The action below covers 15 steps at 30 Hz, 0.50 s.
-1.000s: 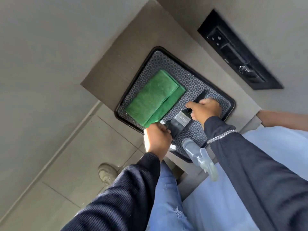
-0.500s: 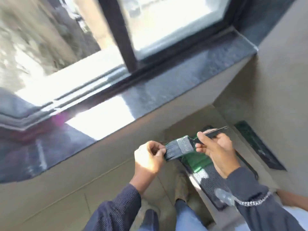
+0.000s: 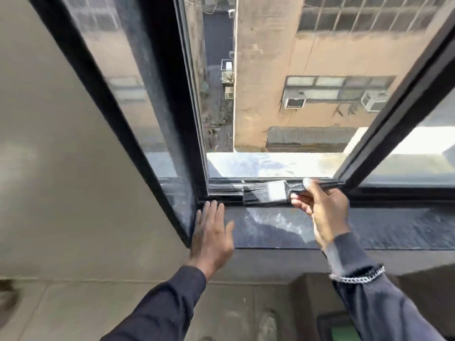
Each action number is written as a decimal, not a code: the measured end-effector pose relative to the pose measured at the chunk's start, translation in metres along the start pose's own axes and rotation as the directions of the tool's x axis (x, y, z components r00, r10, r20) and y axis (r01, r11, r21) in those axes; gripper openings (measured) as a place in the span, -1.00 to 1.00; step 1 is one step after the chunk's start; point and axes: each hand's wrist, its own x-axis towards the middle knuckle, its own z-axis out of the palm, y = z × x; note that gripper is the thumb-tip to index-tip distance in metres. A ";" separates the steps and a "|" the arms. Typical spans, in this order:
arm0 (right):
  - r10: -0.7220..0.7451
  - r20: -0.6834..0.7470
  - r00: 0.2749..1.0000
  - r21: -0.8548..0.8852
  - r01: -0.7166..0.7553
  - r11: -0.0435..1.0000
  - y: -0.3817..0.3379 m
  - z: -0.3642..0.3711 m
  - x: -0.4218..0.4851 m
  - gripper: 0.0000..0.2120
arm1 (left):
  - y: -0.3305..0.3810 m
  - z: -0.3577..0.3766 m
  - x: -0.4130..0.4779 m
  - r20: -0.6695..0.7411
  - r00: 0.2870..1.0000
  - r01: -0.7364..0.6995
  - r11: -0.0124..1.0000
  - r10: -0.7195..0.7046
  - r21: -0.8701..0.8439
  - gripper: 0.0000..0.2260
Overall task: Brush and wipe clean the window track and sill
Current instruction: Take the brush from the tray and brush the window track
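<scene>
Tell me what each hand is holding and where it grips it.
Right hand holds the brush by its handle. Left hand holds nothing, flat on the sill.

Black-bristled brush (image 3: 264,193) (silver ferrule), dark speckled sill (image 3: 384,227).

My hands at the open window, brush in the track.

My right hand (image 3: 320,212), right of centre in the frame, holds the brush (image 3: 267,193) by its handle, with the bristles pointing left and lying in the window track (image 3: 226,189). The track runs across the middle of the frame, just behind the sill (image 3: 394,227). My left hand (image 3: 211,235) lies flat on the sill's left end, fingertips touching the track's edge, beside the window frame (image 3: 118,114) that slants from upper left to centre. The opening above the track shows a building (image 3: 307,57) beyond. At the lower right corner, below the sill, sits a tray (image 3: 322,326).
</scene>
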 end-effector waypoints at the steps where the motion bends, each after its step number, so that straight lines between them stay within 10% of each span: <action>1: -0.014 0.001 1.000 -0.032 0.014 0.999 -0.001 0.015 0.009 -0.89 | -0.006 0.006 0.000 0.072 0.997 0.018 0.995 -0.025 0.102 -0.43; 9: 0.142 0.053 0.988 -0.254 -0.124 0.959 0.027 0.112 0.043 -0.91 | -0.010 0.020 -0.001 0.078 0.997 -0.025 0.944 0.000 0.328 -0.31; 15: -0.338 0.038 0.940 -0.794 0.234 0.561 -0.009 0.057 0.066 -0.95 | -0.008 0.021 0.000 0.045 0.999 -0.017 0.949 0.002 0.316 -0.34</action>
